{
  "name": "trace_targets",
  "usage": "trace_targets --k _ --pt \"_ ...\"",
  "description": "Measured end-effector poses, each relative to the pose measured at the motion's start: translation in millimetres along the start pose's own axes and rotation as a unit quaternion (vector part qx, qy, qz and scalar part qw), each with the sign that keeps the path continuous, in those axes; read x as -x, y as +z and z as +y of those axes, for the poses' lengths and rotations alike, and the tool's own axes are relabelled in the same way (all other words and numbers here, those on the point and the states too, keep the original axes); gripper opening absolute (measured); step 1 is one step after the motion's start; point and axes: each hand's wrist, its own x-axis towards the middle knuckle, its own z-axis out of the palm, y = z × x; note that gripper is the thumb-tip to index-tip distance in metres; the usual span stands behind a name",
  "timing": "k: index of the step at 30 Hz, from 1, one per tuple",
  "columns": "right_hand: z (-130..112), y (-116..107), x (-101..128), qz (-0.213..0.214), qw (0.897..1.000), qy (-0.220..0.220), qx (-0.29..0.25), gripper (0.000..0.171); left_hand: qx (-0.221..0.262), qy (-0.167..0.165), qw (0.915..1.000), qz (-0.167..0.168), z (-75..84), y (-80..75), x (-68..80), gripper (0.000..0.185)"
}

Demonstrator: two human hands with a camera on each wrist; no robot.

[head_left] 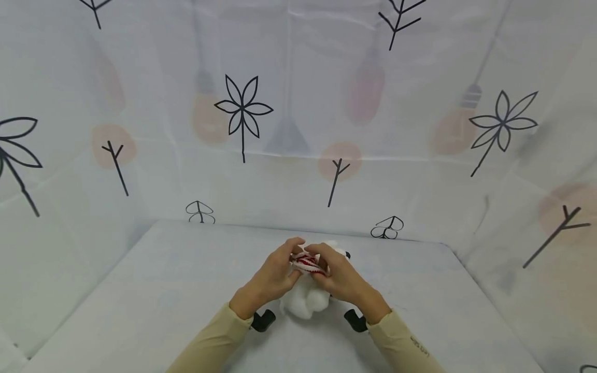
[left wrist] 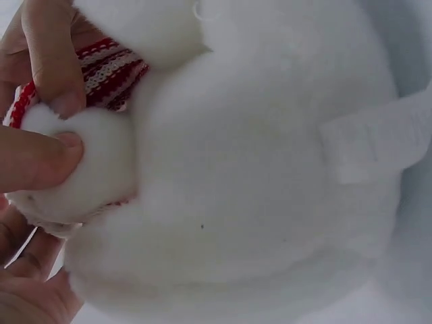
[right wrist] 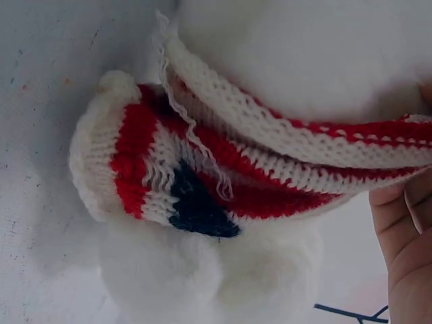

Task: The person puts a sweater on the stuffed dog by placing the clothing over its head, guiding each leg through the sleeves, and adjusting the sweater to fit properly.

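A white plush toy point(head_left: 305, 300) is on the white-covered table, below and between both hands. Its small knitted sweater point(head_left: 308, 262) has red and white stripes; a dark blue patch and a loose white yarn end show on the knitted sweater point(right wrist: 142, 155) in the right wrist view. From the left, my left hand point(head_left: 275, 272) grips the sweater's edge, and my right hand point(head_left: 338, 272) holds it opposite. In the left wrist view, a thumb and fingers point(left wrist: 57, 67) pinch a rounded white part of the plush toy point(left wrist: 223, 175) beside the striped knit. Which hand each finger belongs to is unclear there.
A white tag point(left wrist: 378, 138) sticks out from the plush. Black wrist devices point(head_left: 263, 320) sit under both wrists. The white-covered table point(head_left: 186, 290) meets a printed cloth backdrop point(head_left: 289, 191) at the back and sides.
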Motion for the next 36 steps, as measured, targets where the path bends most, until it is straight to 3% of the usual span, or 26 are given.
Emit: trace_targets --k 10,19,27,36 --pt "-3.1 4.3 0.4 -0.003 1.000 0.016 -0.021 0.030 -0.010 0.014 0.9998 0.007 3.0 0.7 1.7 0.049" --pt "-7.4 8.3 -1.3 0.021 1.000 -0.014 -0.009 0.032 -0.020 0.025 0.9995 0.006 6.2 -1.6 2.8 0.047" --pt "-0.6 5.9 -0.6 0.066 0.996 -0.066 0.005 0.029 -0.015 0.043 0.9981 0.043 2.3 1.6 0.8 0.043" --pt "-0.4 0.0 -1.0 0.024 0.999 -0.045 -0.006 0.021 -0.059 0.056 0.9948 0.061 -2.2 4.0 1.7 0.039"
